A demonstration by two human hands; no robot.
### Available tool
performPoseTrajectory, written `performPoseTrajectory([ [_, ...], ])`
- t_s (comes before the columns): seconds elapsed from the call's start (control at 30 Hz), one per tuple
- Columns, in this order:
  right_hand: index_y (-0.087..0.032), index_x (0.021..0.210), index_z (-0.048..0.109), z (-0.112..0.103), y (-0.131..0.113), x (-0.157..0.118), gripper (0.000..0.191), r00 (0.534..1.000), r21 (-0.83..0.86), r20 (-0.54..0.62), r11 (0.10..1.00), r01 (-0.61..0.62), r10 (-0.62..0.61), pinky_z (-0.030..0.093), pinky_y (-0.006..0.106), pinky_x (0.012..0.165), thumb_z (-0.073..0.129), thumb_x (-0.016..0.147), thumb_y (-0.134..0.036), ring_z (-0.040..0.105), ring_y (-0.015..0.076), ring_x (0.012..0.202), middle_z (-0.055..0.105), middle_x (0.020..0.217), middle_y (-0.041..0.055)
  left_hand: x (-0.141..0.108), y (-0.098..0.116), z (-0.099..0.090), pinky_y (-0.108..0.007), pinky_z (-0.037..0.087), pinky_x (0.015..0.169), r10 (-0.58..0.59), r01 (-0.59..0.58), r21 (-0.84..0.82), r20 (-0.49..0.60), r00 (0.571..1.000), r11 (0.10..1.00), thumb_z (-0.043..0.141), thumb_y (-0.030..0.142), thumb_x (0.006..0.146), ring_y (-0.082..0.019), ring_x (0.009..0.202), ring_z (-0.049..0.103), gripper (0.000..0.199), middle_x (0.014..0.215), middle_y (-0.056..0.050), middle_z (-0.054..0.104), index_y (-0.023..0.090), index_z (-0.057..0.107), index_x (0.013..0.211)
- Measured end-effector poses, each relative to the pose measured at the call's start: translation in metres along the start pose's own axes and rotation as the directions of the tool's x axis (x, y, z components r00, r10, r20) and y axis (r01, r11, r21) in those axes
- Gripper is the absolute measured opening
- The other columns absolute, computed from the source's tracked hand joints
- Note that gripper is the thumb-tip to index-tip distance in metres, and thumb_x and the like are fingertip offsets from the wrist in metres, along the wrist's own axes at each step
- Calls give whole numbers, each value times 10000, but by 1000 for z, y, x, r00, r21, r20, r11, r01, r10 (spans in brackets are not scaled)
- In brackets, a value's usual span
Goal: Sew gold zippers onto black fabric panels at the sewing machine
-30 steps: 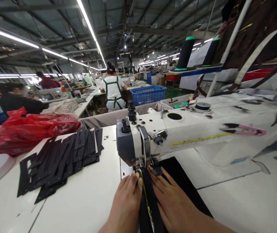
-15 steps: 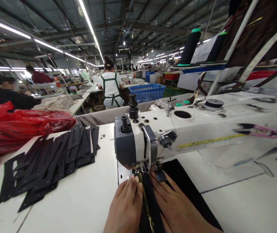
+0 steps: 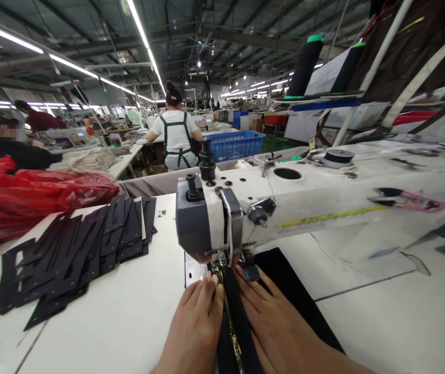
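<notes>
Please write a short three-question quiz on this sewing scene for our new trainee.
1. True or false: the gold-toothed zipper runs between the left hand and the right hand.

2. Which lie piled on the table, left of the sewing machine?
a) thread cones
b) black pieces
c) pink-handled clippers

3. Fill in the colour: the basket beyond the machine is ____.

Key: 1. True; 2. b; 3. blue.
</notes>
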State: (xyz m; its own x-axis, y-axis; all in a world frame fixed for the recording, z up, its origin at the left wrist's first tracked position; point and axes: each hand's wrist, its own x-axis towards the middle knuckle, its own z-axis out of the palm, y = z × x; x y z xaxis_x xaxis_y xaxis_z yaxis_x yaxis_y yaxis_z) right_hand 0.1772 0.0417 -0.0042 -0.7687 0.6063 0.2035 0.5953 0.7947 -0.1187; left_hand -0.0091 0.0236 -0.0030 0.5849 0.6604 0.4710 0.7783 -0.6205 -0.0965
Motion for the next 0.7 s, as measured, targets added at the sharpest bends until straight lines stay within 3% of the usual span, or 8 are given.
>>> performPoseTrajectory([
  [0.23,-114,1362,338,3,-4,0,564,997,-24,-81,1000,-7,5,246,547,1044,413,803,-136,225,286,1319,330,1404,135,1,-1,8,-388,526,814,-57,56,-37,-30,998,998,354,88,891,-255,992,558,261,1052,-155,573,88,539,1075],
  [0.5,-110,1327,386,-4,-2,3,502,995,3,-97,1000,-26,27,251,541,1038,400,825,-129,259,271,1307,392,1366,153,3,-3,7,-391,525,792,-131,134,-127,30,991,983,484,48,816,-237,911,561,260,1019,-143,565,101,546,1063],
  [0.6,-111,1259,461,-7,-6,-5,439,972,30,-236,999,-13,20,312,516,1005,395,825,-111,390,255,1221,504,1259,152,5,-4,6,-374,526,778,-181,186,-160,46,982,969,491,33,799,-220,888,565,261,1012,-122,565,132,563,1030],
  [0.7,-123,969,624,-3,-23,-18,280,877,21,-476,996,92,-71,478,404,811,374,843,-134,571,212,863,641,908,106,5,-5,5,-352,533,757,-192,197,-189,46,980,962,490,43,804,-204,864,577,256,995,-103,567,152,572,1021],
])
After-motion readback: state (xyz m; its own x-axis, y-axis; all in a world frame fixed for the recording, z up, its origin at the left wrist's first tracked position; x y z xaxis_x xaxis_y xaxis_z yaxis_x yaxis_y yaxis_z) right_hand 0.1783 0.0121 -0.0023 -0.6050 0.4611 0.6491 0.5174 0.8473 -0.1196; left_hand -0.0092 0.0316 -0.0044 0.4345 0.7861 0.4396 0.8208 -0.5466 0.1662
